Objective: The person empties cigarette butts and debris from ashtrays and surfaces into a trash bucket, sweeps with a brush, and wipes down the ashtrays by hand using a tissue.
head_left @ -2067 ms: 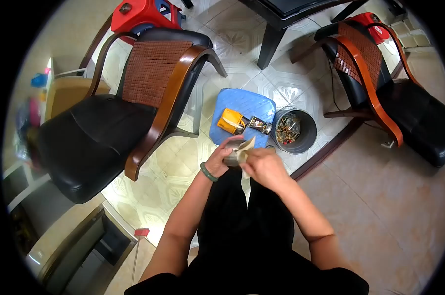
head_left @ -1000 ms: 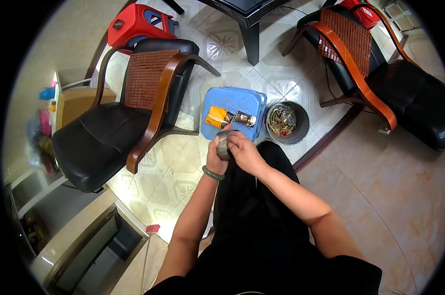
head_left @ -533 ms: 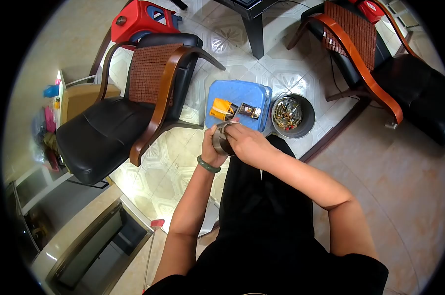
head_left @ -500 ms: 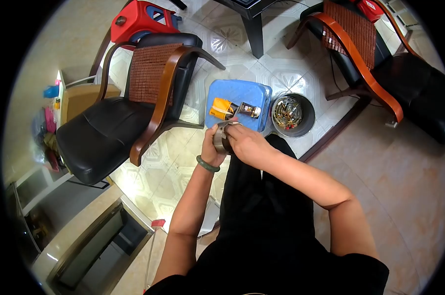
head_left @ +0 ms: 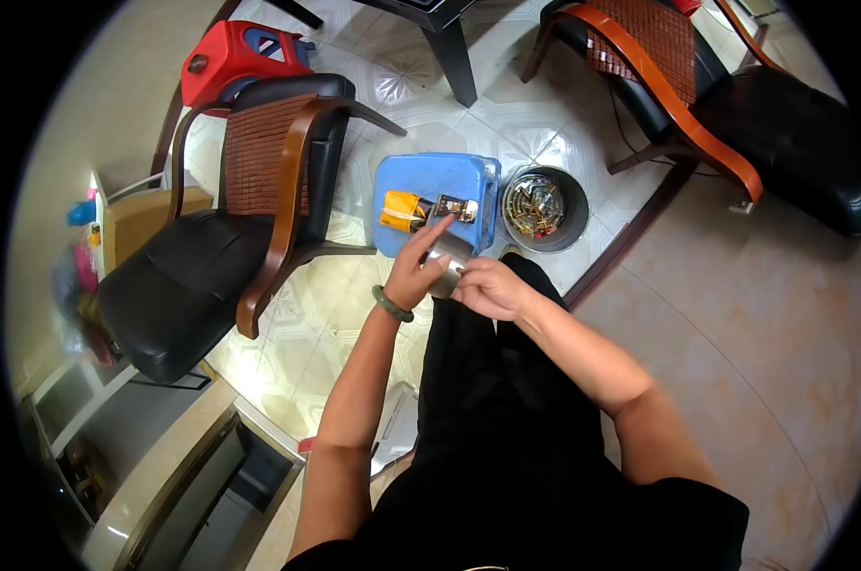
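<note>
A silvery metal cylinder, like a small cup, is held between my hands above my lap. My left hand wraps its left side, with one finger stretched up along it. Against its lower right edge, the fingers of my right hand are pinched. A green bangle circles my left wrist. Just beyond stands a blue plastic stool. On it lie a yellow pouch and a small dark packet with a printed face. What is inside the cup cannot be seen.
A round metal bin with many small bits in it stands right of the stool. Black chairs with wooden arms flank me, one on the left and one on the right. A dark table leg rises beyond.
The cup has been turned, showing more of its side. My right hand has shifted from its top to its lower right edge, and my left finger has straightened. The view has shifted slightly.
</note>
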Available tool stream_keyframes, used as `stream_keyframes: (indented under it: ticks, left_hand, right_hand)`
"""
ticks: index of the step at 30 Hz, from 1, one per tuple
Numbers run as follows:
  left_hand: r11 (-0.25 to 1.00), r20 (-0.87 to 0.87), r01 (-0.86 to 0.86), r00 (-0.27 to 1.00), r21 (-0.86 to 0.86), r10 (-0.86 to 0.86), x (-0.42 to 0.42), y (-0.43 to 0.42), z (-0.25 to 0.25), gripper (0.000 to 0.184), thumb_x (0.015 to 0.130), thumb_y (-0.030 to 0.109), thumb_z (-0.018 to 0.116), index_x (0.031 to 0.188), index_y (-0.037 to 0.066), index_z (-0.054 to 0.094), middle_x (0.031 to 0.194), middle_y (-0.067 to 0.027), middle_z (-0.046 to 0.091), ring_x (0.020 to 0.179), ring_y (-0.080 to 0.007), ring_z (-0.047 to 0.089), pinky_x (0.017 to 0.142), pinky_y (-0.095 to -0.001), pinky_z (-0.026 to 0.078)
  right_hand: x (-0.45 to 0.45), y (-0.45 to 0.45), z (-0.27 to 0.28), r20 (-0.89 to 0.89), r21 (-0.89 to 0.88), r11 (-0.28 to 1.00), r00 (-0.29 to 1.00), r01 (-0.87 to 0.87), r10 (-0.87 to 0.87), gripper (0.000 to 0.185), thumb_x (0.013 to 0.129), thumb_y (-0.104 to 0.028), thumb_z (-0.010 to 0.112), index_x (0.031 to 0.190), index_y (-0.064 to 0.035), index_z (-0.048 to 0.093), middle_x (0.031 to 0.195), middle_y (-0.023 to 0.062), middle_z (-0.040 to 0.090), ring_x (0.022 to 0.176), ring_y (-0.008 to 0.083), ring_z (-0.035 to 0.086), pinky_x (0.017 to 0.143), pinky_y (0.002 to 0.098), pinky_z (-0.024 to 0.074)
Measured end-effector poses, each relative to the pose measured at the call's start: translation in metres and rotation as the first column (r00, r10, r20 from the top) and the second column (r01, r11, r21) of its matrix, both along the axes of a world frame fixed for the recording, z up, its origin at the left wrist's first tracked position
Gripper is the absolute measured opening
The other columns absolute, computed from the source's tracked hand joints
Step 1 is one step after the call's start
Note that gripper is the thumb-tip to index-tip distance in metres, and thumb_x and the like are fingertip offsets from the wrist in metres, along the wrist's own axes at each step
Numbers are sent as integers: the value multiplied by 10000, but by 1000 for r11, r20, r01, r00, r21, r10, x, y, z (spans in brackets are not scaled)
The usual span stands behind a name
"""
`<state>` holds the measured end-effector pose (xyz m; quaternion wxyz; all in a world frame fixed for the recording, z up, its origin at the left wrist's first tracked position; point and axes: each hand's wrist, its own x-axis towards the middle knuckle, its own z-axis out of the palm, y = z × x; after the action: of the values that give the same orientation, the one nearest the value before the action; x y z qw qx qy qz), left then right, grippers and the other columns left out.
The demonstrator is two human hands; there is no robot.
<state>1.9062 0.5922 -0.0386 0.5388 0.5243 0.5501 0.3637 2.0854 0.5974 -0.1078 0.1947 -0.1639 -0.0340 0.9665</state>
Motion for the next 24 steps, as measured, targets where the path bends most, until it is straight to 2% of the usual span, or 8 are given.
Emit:
stream_keyframes:
  ticks: [3,7,13,15,16,19,21,24]
  left_hand:
    - [986,141,-127,980,-107,142,0,0,-32,572,836,212,523,1363,10,439,1230,-125,543,1134,-198,505,985,-314,365]
    - [802,520,-272,642,-532,563,-7,-7,-43,586,894,381,436,1353,17,439,1210,-112,578,1088,-209,565,972,-340,414]
    - [811,744,-48,369,-584,557,-4,-21,-51,671,897,457,419,1373,-14,370,1202,-143,574,1085,-250,575,932,-417,468]
    - [849,812,23,306,-529,497,-2,-23,-51,693,901,469,418,1399,-3,325,1232,-168,552,1106,-287,566,918,-463,479]
    - [801,767,4,292,-599,572,3,-24,-47,672,896,489,431,1420,83,321,1244,-182,521,1133,-408,522,858,-517,498]
    - [755,696,-114,320,-646,643,7,-34,-51,601,910,459,432,1396,113,360,1283,-197,489,1175,-428,485,878,-548,486]
    - [735,687,-107,286,-670,668,3,-44,-57,554,930,463,416,1360,114,397,1285,-199,490,1188,-425,473,911,-572,452]
    - [679,632,-106,284,-727,721,-5,-70,-87,542,943,478,397,1341,111,417,1290,-190,494,1197,-413,471,949,-600,406]
  right_hand:
    - [28,9,14,46,-27,987,986,159,-158,307,811,80,406,1080,104,552,1112,186,590,1044,279,568,958,400,431]
    - [81,22,-17,265,-34,960,928,280,-261,336,803,81,395,1104,109,542,1166,202,575,1093,284,560,983,412,430]
    - [136,60,-105,580,175,936,736,305,-349,321,886,-7,467,1198,46,521,1061,139,615,948,213,603,837,335,498]
    - [137,68,-143,796,212,955,530,206,-292,330,910,-72,502,1221,38,514,1056,115,613,933,189,591,797,314,491]
    - [135,66,-157,824,223,961,495,165,-277,337,911,-74,511,1233,27,505,1067,109,613,938,183,596,807,304,497]
    - [118,62,-182,847,263,964,470,32,-246,312,905,-96,545,1207,-21,548,1106,73,609,954,167,604,814,279,508]
    - [91,50,-187,858,514,671,305,-534,-414,246,841,-109,590,1079,-69,639,1034,114,642,956,282,610,829,347,494]
    - [28,56,-150,661,574,103,385,-812,-644,203,797,-120,608,986,-127,679,1230,121,565,1139,302,533,940,388,440]
